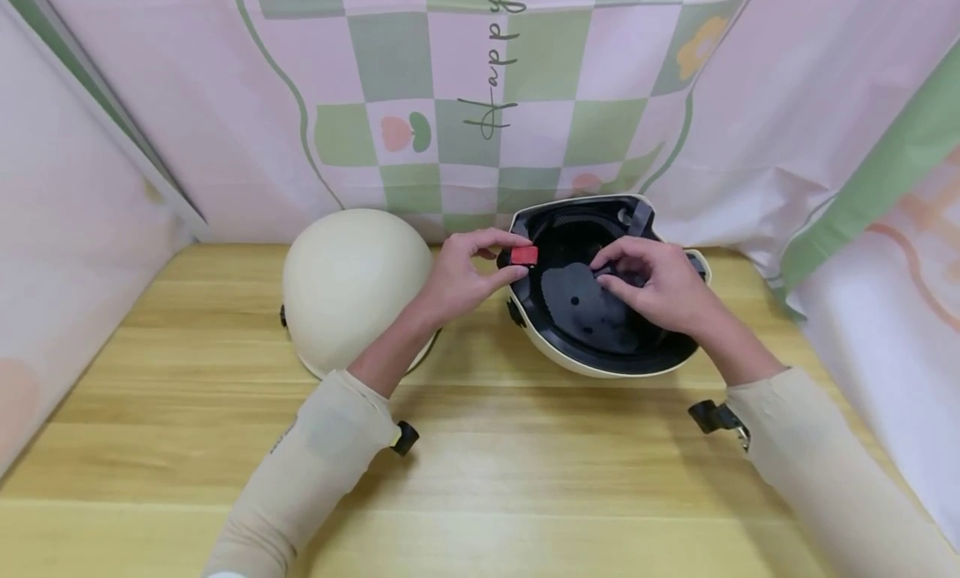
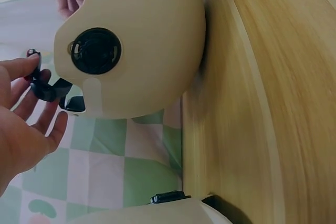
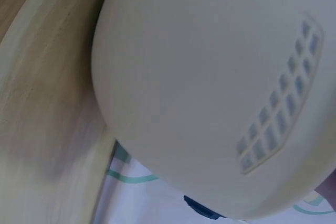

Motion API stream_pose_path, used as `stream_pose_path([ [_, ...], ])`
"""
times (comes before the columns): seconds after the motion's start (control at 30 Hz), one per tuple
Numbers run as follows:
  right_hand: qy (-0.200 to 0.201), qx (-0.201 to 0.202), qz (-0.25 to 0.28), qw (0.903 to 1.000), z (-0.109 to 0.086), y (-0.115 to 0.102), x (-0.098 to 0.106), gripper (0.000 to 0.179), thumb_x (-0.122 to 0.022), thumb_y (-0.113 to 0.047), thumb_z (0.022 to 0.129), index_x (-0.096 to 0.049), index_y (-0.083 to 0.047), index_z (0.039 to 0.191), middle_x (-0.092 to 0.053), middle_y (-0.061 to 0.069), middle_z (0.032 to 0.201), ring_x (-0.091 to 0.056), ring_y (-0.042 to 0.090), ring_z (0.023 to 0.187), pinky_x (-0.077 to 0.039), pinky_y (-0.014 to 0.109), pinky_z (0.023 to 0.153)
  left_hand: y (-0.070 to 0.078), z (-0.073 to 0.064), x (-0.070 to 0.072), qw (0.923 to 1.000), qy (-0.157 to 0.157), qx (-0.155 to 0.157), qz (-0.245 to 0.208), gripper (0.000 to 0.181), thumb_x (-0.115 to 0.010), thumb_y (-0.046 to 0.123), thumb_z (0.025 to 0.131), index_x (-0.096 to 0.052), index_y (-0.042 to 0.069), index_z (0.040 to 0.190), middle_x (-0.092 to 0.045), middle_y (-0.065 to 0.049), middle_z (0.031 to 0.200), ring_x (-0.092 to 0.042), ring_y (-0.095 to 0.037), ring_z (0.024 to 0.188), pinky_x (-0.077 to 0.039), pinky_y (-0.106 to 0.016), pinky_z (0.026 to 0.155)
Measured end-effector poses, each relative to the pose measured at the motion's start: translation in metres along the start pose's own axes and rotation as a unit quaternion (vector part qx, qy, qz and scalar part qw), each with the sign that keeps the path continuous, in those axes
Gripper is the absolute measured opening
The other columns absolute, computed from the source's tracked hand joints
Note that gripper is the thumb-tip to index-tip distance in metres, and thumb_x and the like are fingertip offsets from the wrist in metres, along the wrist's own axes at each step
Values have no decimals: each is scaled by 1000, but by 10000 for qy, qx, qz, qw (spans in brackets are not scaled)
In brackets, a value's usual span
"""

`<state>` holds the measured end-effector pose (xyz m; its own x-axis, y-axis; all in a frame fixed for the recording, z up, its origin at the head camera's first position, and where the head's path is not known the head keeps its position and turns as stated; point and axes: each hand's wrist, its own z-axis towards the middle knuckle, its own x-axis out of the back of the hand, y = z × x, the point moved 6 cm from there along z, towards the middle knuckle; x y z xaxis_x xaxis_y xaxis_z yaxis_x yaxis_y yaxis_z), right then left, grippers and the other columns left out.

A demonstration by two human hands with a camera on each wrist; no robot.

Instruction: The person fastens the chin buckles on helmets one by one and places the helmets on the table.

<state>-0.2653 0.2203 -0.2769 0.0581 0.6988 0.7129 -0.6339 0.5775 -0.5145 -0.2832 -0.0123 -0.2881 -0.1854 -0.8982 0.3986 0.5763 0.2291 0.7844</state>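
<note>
An upturned cream helmet (image 1: 577, 363) with a black padded lining (image 1: 581, 299) rests on the table, its opening facing up. At its left rim, my left hand (image 1: 467, 280) pinches a red and black chin-strap buckle (image 1: 524, 256) between thumb and fingers. Over the lining, my right hand (image 1: 663, 282) has thumb and fingertips pinched on a small black strap end (image 1: 604, 271), mostly hidden by the fingers. The left wrist view shows the strap buckle (image 2: 43, 88) in the left fingers, beside the helmet's round black side knob (image 2: 96, 51). A vent grille (image 3: 281, 100) shows in the right wrist view.
Another cream helmet (image 1: 352, 286) stands dome up just left of my left hand. Both helmets are on a wooden table (image 1: 480, 478), close to the checkered curtain (image 1: 468, 78) at its back edge. More curtain hangs on both sides.
</note>
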Motion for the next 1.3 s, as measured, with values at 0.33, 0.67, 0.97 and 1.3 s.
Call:
stream_pose_path([
  [0.33, 129, -557, 903, 9943, 0, -5, 4, 23, -77, 9, 87, -73, 6, 110, -75, 0, 96, -68, -4, 83, -51, 11, 71, 1, -1, -3, 9998, -188, 100, -45, 28, -78, 7, 93, -74, -1, 120, -73, -14, 119, -62, -23, 111, -49, -31, 95],
  [0.67, 454, -507, 1728, 9826, -2, -9, 5, 27, -79, 13, 82, -75, 8, 109, -72, -4, 99, -67, 6, 84, -53, 14, 71, 3, 1, -7, 9999, -145, 3, 74, 28, -80, 10, 92, -76, 1, 118, -74, -12, 115, -62, -21, 107, -50, -33, 92],
  [0.97, 829, -206, 2146, 9730, -1, -15, 7, 24, -72, 17, 86, -72, 13, 110, -74, 1, 101, -67, 9, 82, -55, 15, 74, 10, 9, -11, 9993, 73, -157, -321, 29, -80, 8, 91, -76, -1, 119, -74, -14, 113, -63, -22, 110, -49, -34, 103],
  [1.3, 1476, -385, 2811, 9475, -4, -14, 14, 23, -71, 21, 86, -74, 9, 105, -76, -2, 96, -68, 9, 84, -57, 17, 75, 12, 14, -22, 9958, -183, -213, -868, 30, -77, 2, 92, -73, -7, 121, -70, -17, 111, -69, -23, 98, -55, -26, 91],
])
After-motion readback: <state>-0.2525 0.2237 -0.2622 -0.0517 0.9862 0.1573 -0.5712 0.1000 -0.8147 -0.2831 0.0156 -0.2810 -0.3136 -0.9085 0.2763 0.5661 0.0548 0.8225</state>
